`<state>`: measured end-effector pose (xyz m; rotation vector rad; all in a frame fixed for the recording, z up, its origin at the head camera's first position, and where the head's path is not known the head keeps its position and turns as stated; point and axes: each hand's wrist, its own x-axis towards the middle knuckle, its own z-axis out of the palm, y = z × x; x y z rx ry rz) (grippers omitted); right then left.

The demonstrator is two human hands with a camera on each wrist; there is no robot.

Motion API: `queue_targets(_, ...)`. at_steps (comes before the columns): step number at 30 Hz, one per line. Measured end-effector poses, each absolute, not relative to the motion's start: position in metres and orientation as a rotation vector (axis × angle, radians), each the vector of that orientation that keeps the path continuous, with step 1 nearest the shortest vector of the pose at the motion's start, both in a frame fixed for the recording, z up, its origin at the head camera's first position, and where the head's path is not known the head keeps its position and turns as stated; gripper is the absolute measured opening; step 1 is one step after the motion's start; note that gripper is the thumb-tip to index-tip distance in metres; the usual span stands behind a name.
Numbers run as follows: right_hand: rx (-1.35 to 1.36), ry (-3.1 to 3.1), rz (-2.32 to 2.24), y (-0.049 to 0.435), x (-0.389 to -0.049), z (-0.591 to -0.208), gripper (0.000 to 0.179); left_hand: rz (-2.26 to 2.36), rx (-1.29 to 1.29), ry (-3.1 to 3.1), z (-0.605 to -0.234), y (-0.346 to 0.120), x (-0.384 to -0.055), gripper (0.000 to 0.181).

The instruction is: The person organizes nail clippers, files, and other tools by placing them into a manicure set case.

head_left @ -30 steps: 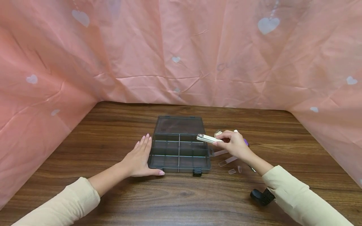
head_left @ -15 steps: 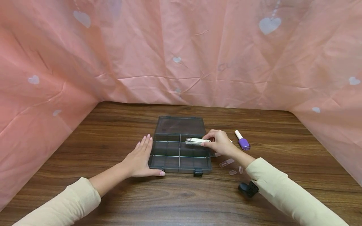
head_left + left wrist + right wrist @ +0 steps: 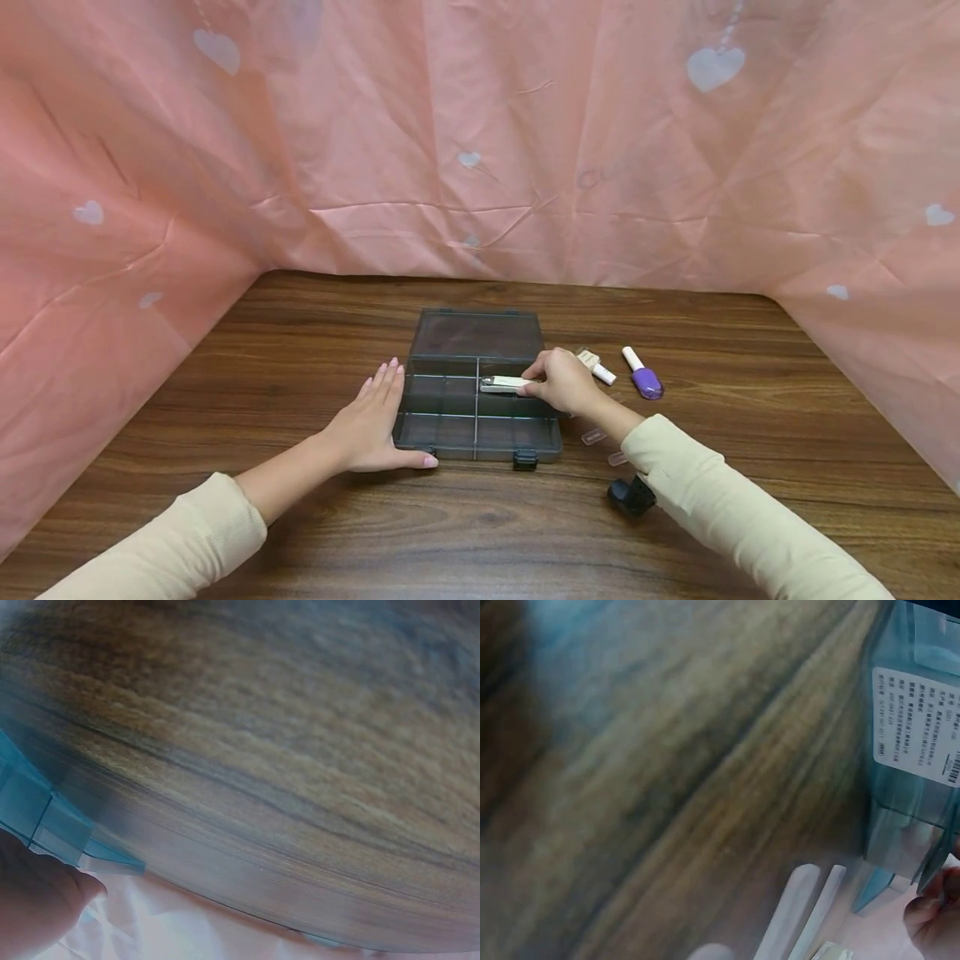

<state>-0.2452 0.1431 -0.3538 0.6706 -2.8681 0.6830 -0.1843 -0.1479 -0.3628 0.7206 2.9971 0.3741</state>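
1. Right hand pinches the nail clippers at the right half of the box, depth hard to judge.
2. They're right by the divider: a tilt could snag them!
3. Left hand spread against the box's left side; slackening could let it slide.

R grip prob. pinched

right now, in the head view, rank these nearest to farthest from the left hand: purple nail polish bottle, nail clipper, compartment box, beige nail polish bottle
1. Compartment box: immediately beside the left hand.
2. Nail clipper: at the box's right half, held by the right hand.
3. Beige nail polish bottle: right of the box.
4. Purple nail polish bottle: farthest right.
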Motion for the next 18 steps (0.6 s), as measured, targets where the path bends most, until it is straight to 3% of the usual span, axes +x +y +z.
queue_targets(18, 0.696, -2.621, 0.857, 0.162, -0.230, -0.341, 0.009, 0.384, 0.724, 2.986, -0.363, -0.148, -0.185, 0.124)
